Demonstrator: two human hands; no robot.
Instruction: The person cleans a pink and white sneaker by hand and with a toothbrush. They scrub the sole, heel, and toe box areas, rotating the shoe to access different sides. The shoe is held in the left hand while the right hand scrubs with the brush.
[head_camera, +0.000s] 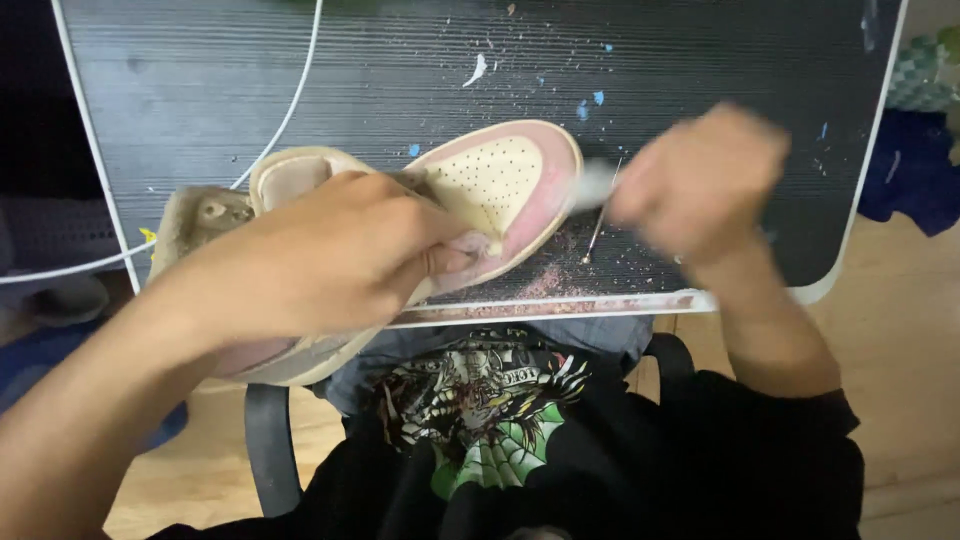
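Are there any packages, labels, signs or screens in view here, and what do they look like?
No packages, signs or screens.
Shirt print: on the person's black shirt below the table edge; a white, yellow and black drawing above a green spider-web shape.
Shoe: held by the left hand; cream and pink, no label visible.

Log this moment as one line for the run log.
left hand: grips pink-and-cream shoe | right hand: blurred, holds pale tool at toe | dark table: dusty, paint-flecked
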